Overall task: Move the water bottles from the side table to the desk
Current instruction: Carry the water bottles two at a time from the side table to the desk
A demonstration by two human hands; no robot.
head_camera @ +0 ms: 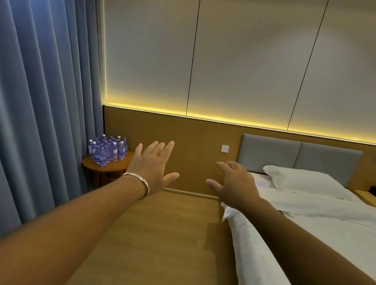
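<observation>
Head view: both arms reach forward at full stretch over the wooden floor (160, 244), palms turned down and away. The left hand (151, 164) tilts upward at the wrist, its fingers (158, 149) straight and held close together with the thumb splayed out to the right; it holds nothing. A silver bracelet (137, 180) circles that wrist. The right hand (234, 182) hangs a little lower, fingers loosely extended and slightly drooped, thumb pointing left toward the other hand, also holding nothing (the two thumbs are near but apart). The water bottles (107, 150) stand upright in a tight cluster on the round wooden tabletop (110, 167) in the far corner, just beside the blue curtain (31, 102) and well beyond both hands. A bed (314, 213) with white sheets and a pillow (303, 180) lies to the right.
</observation>
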